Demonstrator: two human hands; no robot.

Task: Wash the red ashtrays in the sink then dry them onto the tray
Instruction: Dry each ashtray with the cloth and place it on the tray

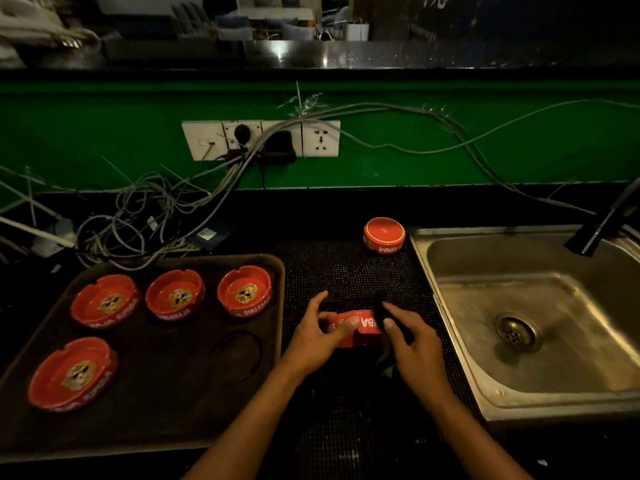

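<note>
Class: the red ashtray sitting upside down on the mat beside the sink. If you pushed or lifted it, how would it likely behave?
The upside-down ashtray is squat and wide, so it would probably slide rather than tip or roll. Its glossy surface suggests rigid glazed ware, likely slippery if wet and breakable. The studded mat may resist sliding.

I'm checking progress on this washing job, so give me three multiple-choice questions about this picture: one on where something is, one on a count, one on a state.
1. Where does the upside-down red ceramic ashtray sit?
A. in the sink
B. on the black mat beside the steel sink
C. on the tray

2. How many red ashtrays lie on the brown rectangular tray?
A. two
B. four
C. six

3. What is the left hand doing?
A. gripping a red ashtray
B. resting flat on the tray
C. turning the tap

Answers:
1 B, it stands bottom up near the sink's far left corner.
2 B, three in the back row, one in front.
3 A, its fingers curl round the ashtray while the right hand holds a dark cloth against it.
</note>
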